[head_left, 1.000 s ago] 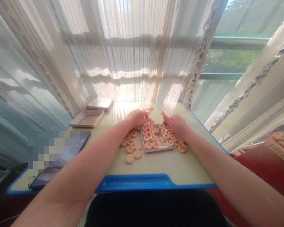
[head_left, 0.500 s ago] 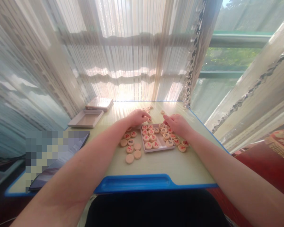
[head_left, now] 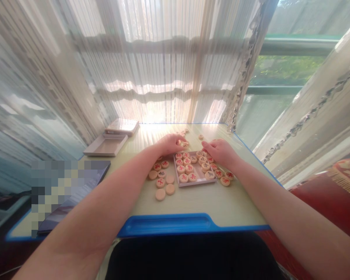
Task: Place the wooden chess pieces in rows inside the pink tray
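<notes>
**Q:** Where are the xiangqi pieces [head_left: 189, 168] located?

**A:** Rows of them lie inside a shallow white tray [head_left: 195, 184] on a pale desk [head_left: 192, 206]. Others lie loose left and right of the tray, and a small cluster sits beyond its far edge.

**Q:** State of the left hand [head_left: 170, 144]?

**A:** Fingers curved downward, narrow, at that cluster, just past the tray's far left corner. Whether it holds a piece cannot be determined.

**Q:** Right hand [head_left: 218, 152]?

**A:** Also narrow, fingers curved, above the tray's far right corner, beside the pieces there. Any grip is hidden.

**Q:** Other items?

**A:** A shallow open box [head_left: 106, 147] and a flat closed box [head_left: 122, 126] sit at the desk's far left.
</notes>
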A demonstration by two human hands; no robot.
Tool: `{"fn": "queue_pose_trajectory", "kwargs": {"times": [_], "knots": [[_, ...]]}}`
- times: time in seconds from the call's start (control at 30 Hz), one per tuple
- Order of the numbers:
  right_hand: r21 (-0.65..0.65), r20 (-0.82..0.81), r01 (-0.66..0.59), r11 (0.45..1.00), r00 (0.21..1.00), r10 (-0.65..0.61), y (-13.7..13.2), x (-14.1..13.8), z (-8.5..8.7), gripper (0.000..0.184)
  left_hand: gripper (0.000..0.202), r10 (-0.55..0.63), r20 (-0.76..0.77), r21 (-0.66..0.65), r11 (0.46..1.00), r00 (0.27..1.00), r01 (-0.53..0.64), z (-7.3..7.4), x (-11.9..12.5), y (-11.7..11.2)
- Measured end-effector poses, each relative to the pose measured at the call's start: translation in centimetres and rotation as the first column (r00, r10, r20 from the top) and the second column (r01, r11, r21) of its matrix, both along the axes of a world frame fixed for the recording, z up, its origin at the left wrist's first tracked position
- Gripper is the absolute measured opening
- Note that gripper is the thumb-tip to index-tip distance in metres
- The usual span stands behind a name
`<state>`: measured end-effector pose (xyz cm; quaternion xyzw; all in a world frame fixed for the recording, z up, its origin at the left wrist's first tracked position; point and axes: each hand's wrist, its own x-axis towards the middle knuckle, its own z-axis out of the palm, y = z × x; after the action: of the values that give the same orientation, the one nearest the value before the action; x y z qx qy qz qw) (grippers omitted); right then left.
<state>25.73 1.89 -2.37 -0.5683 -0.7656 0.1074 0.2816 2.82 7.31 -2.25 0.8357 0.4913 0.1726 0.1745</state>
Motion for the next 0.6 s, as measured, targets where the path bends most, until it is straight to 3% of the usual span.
{"fn": "queue_pose_trajectory", "kwargs": {"times": [0.23,0.43,0.6], "knots": [[0.012,0.057,0.007,1.000,0.998,-0.008,-0.04,-0.06,0.18,0.055,0.036,-0.022,-0.028,0.030,0.999,0.999,0.022,0.06,0.12,-0.01],[0.035,0.077,-0.003,0.999,0.997,0.001,-0.13,0.12,0.24,0.055,0.055,-0.029,-0.051,0.018,0.999,0.998,0.030,0.32,0.15,-0.18],[0.037,0.071,0.005,0.999,0.997,-0.008,-0.35,0.19,0.38,0.055,0.037,-0.052,-0.036,-0.023,0.998,0.998,0.051,0.48,0.03,-0.19]]}}
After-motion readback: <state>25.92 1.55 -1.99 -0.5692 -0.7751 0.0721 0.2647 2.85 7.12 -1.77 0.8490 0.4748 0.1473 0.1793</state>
